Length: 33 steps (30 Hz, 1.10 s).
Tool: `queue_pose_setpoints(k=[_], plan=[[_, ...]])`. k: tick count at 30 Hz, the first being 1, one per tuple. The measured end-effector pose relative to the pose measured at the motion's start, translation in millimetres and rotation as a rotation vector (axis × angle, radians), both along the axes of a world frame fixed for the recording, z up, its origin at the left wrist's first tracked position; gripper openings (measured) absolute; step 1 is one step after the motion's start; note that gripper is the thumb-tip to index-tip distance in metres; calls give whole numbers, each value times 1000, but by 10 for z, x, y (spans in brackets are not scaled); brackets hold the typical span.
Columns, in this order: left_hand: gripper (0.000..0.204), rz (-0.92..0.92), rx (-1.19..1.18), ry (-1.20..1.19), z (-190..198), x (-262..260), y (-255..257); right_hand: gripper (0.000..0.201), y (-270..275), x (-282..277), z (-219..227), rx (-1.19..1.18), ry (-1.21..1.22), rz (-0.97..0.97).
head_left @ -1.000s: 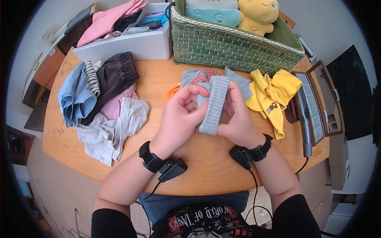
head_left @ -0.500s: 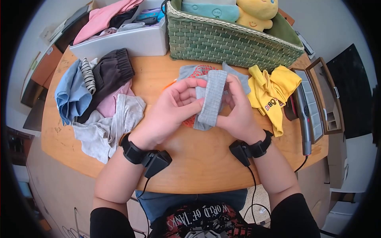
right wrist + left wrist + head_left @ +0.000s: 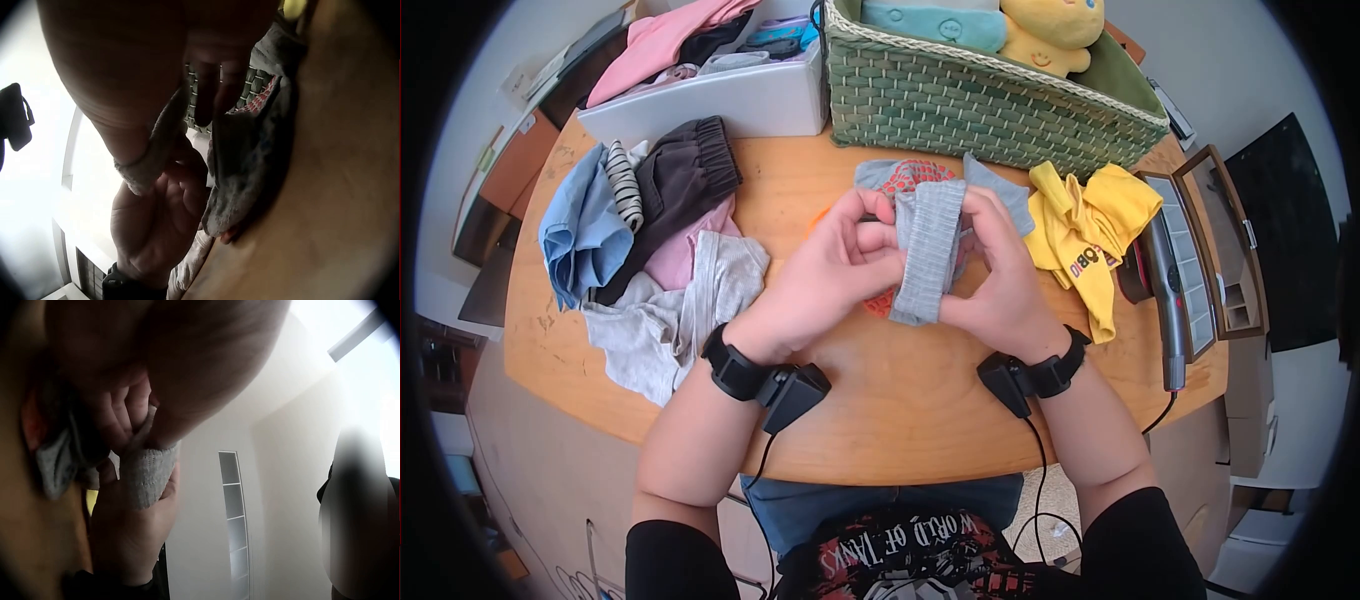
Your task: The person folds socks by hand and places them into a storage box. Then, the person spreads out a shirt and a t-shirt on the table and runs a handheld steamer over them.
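Left hand [image 3: 825, 285] pinches the left edge of the grey ribbed knit band [image 3: 930, 255] between its thumb and curled fingers; the right hand [image 3: 1005, 290] grips the opposite edge, thumb low and fingers high. Compared with the earliest frame, the left wrist has swung outward, farther from the right one. The band stands steeply between both palms, touching each hand. Just beyond the fingers lies grey fabric with red dots [image 3: 915, 173]; a yellow printed cloth garment [image 3: 1100, 210] sits to the right hand's right.
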<state>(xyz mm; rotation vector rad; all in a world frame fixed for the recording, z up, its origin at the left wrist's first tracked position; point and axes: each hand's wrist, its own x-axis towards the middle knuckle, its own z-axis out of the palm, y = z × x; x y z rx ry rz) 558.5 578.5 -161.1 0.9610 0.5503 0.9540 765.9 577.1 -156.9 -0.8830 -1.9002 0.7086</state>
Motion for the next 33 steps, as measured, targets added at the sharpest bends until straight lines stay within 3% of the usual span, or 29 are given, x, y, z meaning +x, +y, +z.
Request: queue_pose_setpoints(k=[4,8,14,20,23,29,33], plan=[[21,27,-165,-52,11,14,23,68,-50,6,80,-40,-45,9],[21,-25,-157,-18,-24,-33,37,67,-49,-1,35,-14,-35,20],[16,71,-169,78,58,-19,23,68,-48,4,12,-19,-29,45],[14,162,-174,60,26,34,-3,86,-88,-12,-33,-97,-7,59],[14,193,-140,84,1,44,-9,91,-93,-39,-86,-42,44,60],[10,207,-61,172,41,42,-40,87,-125,-44,38,-3,-114,66],[9,93,24,252,40,12,-29,85,-102,-56,22,-6,-91,108]])
